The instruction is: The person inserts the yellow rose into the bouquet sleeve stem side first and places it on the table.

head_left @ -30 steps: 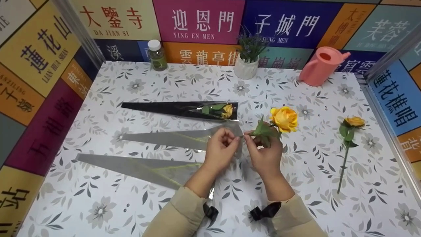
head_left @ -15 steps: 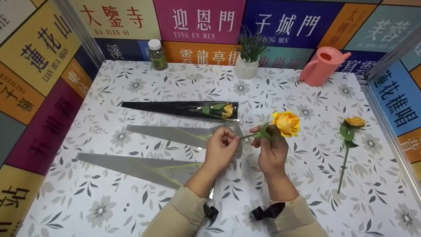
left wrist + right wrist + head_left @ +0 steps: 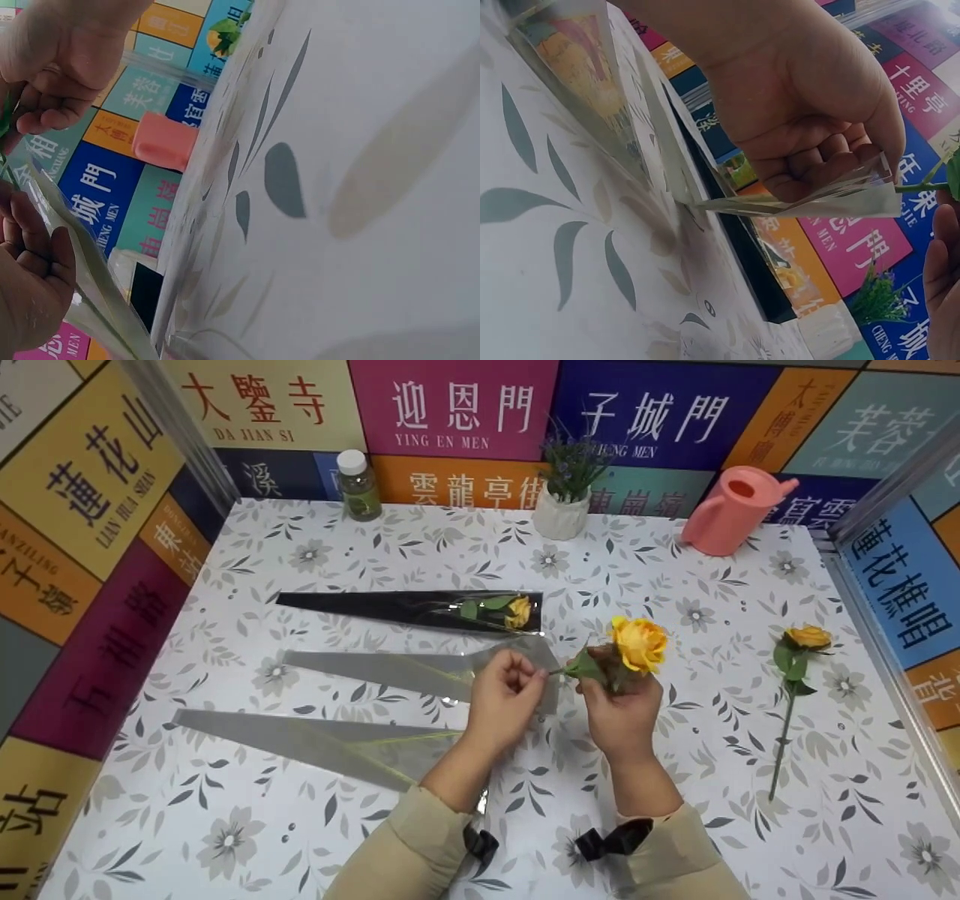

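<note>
In the head view my left hand (image 3: 504, 701) pinches the mouth of a clear flower sleeve (image 3: 382, 666), which stretches away to the left. The stem of a yellow rose (image 3: 640, 645) enters the sleeve there; its leaves and bloom stay outside. My right hand (image 3: 624, 716) holds this rose under the bloom, near the leaves. Seen from the right wrist, the left hand (image 3: 817, 112) has its curled fingers on the sleeve's end (image 3: 855, 199), and the green stem sticks out. How far the stem reaches inside is hidden in the head view.
A black sleeve (image 3: 375, 610) with a rose inside lies behind. Another clear sleeve (image 3: 300, 742) lies nearer, partly under the left forearm. One loose rose (image 3: 808, 637) lies to the right. At the back stand a jar (image 3: 360, 495), a potted plant (image 3: 562, 510) and a pink watering can (image 3: 731, 514).
My right hand has shifted from the stem close to the left hand rightward, to below the bloom. The rose dipped right, then came back left. The left hand stays in place.
</note>
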A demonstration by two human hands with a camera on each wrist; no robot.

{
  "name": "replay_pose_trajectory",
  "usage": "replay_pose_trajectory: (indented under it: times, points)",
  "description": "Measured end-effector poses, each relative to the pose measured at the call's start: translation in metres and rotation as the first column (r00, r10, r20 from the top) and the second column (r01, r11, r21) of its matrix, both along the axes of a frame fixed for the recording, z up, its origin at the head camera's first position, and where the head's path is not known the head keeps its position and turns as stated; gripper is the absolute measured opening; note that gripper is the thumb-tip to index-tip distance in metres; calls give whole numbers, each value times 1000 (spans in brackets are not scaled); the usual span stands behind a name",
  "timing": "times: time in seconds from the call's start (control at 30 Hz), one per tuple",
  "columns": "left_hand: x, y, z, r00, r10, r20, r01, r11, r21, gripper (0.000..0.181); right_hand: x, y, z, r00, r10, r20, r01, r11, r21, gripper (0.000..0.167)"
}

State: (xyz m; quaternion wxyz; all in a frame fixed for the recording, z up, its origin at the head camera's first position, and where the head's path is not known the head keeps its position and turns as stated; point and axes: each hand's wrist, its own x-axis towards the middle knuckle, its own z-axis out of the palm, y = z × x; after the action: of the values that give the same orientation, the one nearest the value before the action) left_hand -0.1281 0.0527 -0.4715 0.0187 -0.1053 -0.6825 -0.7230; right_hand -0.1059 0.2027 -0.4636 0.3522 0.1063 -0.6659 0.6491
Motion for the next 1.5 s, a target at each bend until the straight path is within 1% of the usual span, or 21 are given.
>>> replay_pose_trajectory:
  times: [0.1, 0.17, 0.27, 0.33, 0.4, 0.47, 0.57, 0.63, 0.67, 0.87, 0.93, 1.03, 1.13, 1.27, 1.37, 1.5]
  points:
    - [1, 0, 1, 1000, -3, -14, 3, 1000, -10, 14, -1, -2, -1, 999, -30, -33, 28, 998, -51, 60]
    - [1, 1, 1, 1000, -6, -25, 6, 1000, -7, 13, -1, -4, 0, 995, -67, -68, 63, 996, -60, 78]
    - [2, 2, 1, 999, -13, -39, 13, 1000, -7, 13, 0, -6, 1, 987, -112, -117, 108, 994, -34, 97]
    - [2, 2, 1, 999, -16, -46, 15, 1000, -8, 13, 0, -6, 2, 982, -132, -136, 134, 991, 0, 102]
    - [2, 2, 1, 999, -16, -48, 16, 1000, -9, 13, 1, -4, 3, 977, -149, -151, 158, 986, 49, 100]
    - [1, 1, 2, 999, -10, -52, 9, 1000, -10, 14, 0, -1, 5, 975, -152, -160, 166, 983, 80, 96]
    - [1, -1, 3, 999, 0, -48, -1, 1000, -14, 14, -1, 4, 6, 974, -142, -178, 160, 982, 95, 88]
    - [0, -2, 3, 999, 7, -41, -8, 1000, -19, 13, -2, 7, 6, 972, -129, -195, 149, 985, 91, 82]
    - [0, -3, 4, 999, 9, -34, -9, 1000, -17, 13, -2, 8, 6, 969, -136, -207, 157, 983, 91, 77]
    - [2, -5, 9, 1000, 25, -2, -25, 1000, -7, 13, -3, 8, 12, 936, -216, -276, 241, 968, 62, 52]
    - [2, -6, 10, 1000, 30, 7, -30, 1000, -11, 13, -3, 6, 16, 931, -228, -284, 252, 966, 50, 45]
    - [2, -6, 11, 999, 29, 20, -29, 1000, -10, 13, -3, 5, 18, 931, -232, -281, 253, 967, 38, 38]
    - [2, -6, 11, 999, 30, 18, -29, 1000, -6, 13, -3, 7, 17, 931, -242, -274, 258, 966, 24, 37]
    - [1, -5, 10, 999, 36, -13, -36, 999, 1, 13, -4, 10, 13, 931, -258, -258, 271, 963, 12, 40]
    - [1, -5, 9, 999, 31, -35, -31, 999, 8, 13, -5, 11, 12, 930, -270, -248, 285, 958, 24, 40]
    - [0, -5, 9, 999, 14, -46, -13, 1000, 21, 11, -5, 12, 11, 931, -277, -238, 296, 954, 46, 46]
